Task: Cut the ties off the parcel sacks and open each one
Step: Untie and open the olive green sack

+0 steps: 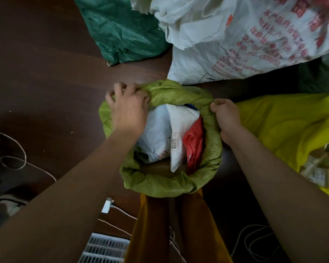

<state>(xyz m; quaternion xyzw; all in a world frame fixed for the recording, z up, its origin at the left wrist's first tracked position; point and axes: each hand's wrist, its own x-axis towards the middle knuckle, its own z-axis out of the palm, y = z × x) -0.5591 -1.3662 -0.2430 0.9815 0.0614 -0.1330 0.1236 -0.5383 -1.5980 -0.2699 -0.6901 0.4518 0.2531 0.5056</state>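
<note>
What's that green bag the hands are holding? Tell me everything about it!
The light green sack looks like woven plastic, crinkly and slightly shiny. It stands upright on the dark floor, its mouth open and the rim rolled down into a thick ring. Inside are white parcels and a red one. The left hand grips the far left of the rim; the right hand pinches the right side.

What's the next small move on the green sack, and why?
Probably keep rolling the rim down and outward. Both hands, left hand and right hand, grip the rolled rim of the green sack; its mouth is open with no tie visible on it, and the parcels inside show. The far rim near the left hand looks bunched, so spreading it would likely finish the opening.
</note>
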